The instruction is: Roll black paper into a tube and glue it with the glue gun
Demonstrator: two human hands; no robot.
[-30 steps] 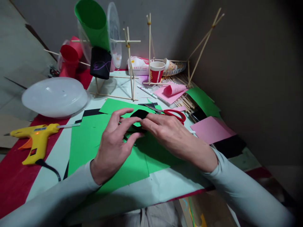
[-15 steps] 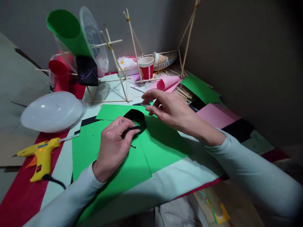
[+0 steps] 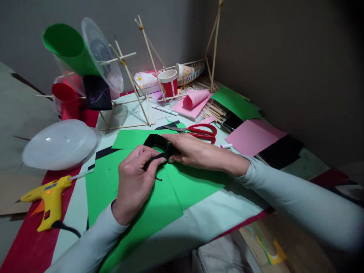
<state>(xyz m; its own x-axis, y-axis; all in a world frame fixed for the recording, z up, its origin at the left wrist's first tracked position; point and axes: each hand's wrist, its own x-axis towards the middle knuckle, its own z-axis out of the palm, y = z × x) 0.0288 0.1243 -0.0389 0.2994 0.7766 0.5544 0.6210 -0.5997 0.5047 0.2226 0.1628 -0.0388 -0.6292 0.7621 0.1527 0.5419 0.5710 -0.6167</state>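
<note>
A black paper strip (image 3: 156,140), bent into a ring, stands over green paper sheets (image 3: 148,212) in the middle of the table. My left hand (image 3: 136,174) pinches the ring's near side between thumb and fingers. On its right side, my right hand (image 3: 187,151) has its thumb and fingers closed around the black strip. Just beyond my right hand lie red-handled scissors (image 3: 203,131), blades pointing left. A small dark scrap (image 3: 158,179) rests on the green paper below my left fingertips.
At left lie a yellow glue gun (image 3: 54,201) and a white plastic bowl (image 3: 61,144). Behind them stands a stick frame (image 3: 133,79) with a green tube (image 3: 68,45). A red cup (image 3: 168,83), wooden sticks (image 3: 214,112) and pink paper (image 3: 256,134) lie toward the back and right.
My right hand has come down and left from above the paper and now grips the ring. The scissors beyond it have come into view. My left hand keeps its pinch.
</note>
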